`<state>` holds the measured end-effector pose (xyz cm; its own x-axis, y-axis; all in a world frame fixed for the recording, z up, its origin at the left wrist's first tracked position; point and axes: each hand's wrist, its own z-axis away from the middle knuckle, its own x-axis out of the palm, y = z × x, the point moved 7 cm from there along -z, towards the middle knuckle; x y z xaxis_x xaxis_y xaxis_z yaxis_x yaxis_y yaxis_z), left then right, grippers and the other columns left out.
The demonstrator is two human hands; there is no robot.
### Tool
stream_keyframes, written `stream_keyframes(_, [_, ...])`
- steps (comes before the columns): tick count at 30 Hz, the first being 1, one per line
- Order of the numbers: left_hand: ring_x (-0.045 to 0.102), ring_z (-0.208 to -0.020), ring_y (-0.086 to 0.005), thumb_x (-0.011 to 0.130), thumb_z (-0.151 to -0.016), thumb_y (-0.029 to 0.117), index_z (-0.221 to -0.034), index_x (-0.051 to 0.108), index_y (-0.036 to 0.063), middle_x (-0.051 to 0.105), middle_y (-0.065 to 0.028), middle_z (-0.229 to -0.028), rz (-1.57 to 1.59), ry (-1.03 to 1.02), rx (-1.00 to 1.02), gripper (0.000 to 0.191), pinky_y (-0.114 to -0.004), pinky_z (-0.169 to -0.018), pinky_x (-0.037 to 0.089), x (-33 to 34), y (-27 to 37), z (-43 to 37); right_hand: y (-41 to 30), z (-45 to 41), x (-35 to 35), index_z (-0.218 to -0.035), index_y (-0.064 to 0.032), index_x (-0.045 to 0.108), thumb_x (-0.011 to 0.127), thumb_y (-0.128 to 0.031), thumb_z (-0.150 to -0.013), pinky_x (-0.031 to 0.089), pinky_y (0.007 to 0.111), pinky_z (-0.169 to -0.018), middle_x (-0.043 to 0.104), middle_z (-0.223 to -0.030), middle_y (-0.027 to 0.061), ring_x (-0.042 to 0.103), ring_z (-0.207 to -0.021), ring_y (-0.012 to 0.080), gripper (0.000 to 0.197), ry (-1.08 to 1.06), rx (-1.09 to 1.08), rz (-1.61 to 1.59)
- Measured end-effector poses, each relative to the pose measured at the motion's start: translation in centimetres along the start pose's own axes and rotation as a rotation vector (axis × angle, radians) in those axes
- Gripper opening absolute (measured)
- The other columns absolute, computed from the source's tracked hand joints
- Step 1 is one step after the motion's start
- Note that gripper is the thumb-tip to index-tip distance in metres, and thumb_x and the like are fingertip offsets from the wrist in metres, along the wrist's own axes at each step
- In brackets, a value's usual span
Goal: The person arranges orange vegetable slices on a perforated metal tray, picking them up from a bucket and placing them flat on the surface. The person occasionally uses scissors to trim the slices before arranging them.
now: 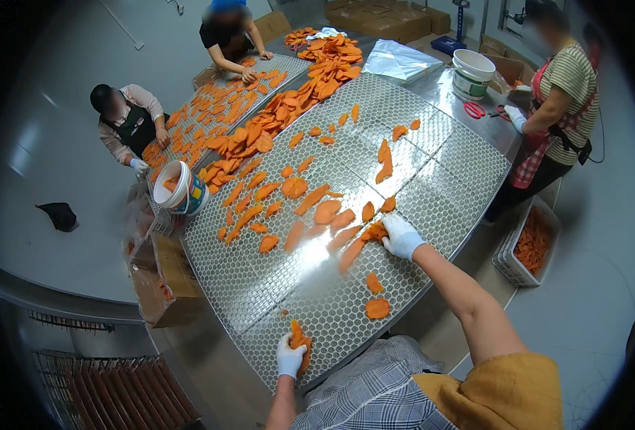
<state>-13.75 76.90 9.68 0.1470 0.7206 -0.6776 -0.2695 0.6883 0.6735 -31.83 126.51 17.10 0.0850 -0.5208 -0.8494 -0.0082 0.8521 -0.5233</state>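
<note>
My left hand (291, 357), in a white glove, grips a few orange slices (305, 353), probably sweet potato, at the near left corner of the mesh-covered table (317, 317). Farther right, my gloved right hand (402, 236) closes on a small bunch of orange pieces (374, 232), just above the mesh. Long slices (352, 255) lie beside that bunch. Two loose pieces, one of them a rounded slice (377, 308), rest nearer my apron. More flat slices (294, 188) are scattered over the middle and far left of the mesh. My right fingertips are partly hidden by the pieces.
A heap of slices (279, 110) runs along the table's far left side. White buckets stand at the left edge (180, 188) and far right (472, 75). Red-handled scissors (474, 110) lie near a co-worker (559, 102). Two more people work across the heap. A crate (527, 242) sits on the floor.
</note>
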Motion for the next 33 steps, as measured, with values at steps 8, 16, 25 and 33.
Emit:
stream_keyframes(8, [0.068, -0.114, -0.0256, 0.082, -0.075, 0.004, -0.132, 0.060, -0.0047, 0.069, -0.0167, -0.124, 0.105, 0.000, -0.061, 0.062, -0.036, -0.102, 0.053, 0.2, 0.1, 0.3, 0.8, -2.6, -0.6, -0.125, -0.0082, 0.065, 0.077, -0.027, -0.077, 0.051, 0.047, -0.101, 0.062, -0.123, 0.0231, 0.060, -0.117, 0.0404, 0.053, -0.126, 0.068, 0.126])
stream_keyframes(16, [0.068, -0.111, -0.0257, 0.079, -0.078, 0.003, -0.133, 0.060, -0.0043, 0.069, -0.0145, -0.123, 0.192, 0.007, -0.058, 0.059, -0.037, -0.100, 0.055, -0.8, 0.5, 0.6, -1.6, -0.4, -1.0, -0.100, -0.0102, 0.065, 0.076, -0.015, -0.076, 0.052, 0.046, -0.092, 0.065, -0.099, 0.0182, 0.064, -0.101, 0.0394, 0.027, 0.081, -0.062, 0.054])
stream_keyframes(25, [0.065, -0.110, -0.0236, 0.060, -0.091, 0.002, -0.135, 0.055, 0.0024, 0.065, -0.0088, -0.121, 1.206, -0.146, -0.260, 0.044, -0.041, -0.100, 0.053, -1.3, 15.6, -0.3, -11.4, 7.8, -4.7, -0.118, -0.0069, 0.059, 0.072, -0.010, -0.083, 0.053, 0.045, -0.091, 0.066, -0.106, 0.0189, 0.066, -0.100, 0.0389, 0.037, 0.474, -0.041, -0.426])
stream_keyframes(33, [0.051, -0.137, -0.0275, 0.050, -0.096, 0.002, -0.147, 0.045, 0.0035, 0.052, -0.0123, -0.147, 1.500, -0.416, -0.179, 0.051, -0.046, -0.119, 0.039, 3.3, 24.8, 0.3, -21.1, 13.3, -2.9, -0.136, -0.0030, 0.053, 0.063, -0.003, -0.081, 0.046, 0.048, -0.105, 0.061, -0.130, 0.0194, 0.059, -0.121, 0.0392, 0.057, 0.438, -0.237, -0.402])
